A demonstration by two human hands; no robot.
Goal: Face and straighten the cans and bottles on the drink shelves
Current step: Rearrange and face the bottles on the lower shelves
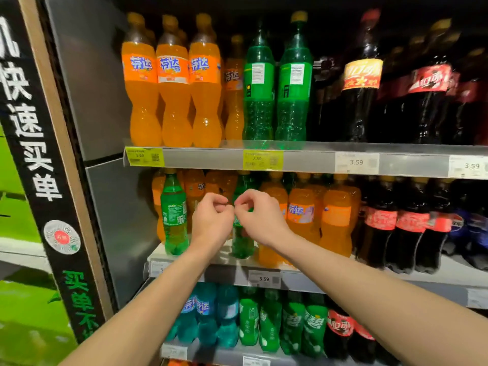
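Note:
On the middle shelf (184, 256) a small green soda bottle (242, 245) stands upright among orange soda bottles (302, 215). My left hand (211, 219) and my right hand (260, 217) sit on either side of its upper body with fingers curled against it, hiding its label. Another green bottle (173, 215) stands at the shelf's left end with its label facing forward. On the top shelf, two tall green bottles (293, 83) show their back labels beside three orange bottles (173, 83) that face forward.
Dark cola bottles (409, 223) fill the right side of the top and middle shelves. Teal, green and red-labelled bottles (269, 320) line the bottom shelf. A grey side panel (111, 207) and a black sign strip (45, 167) bound the shelves on the left.

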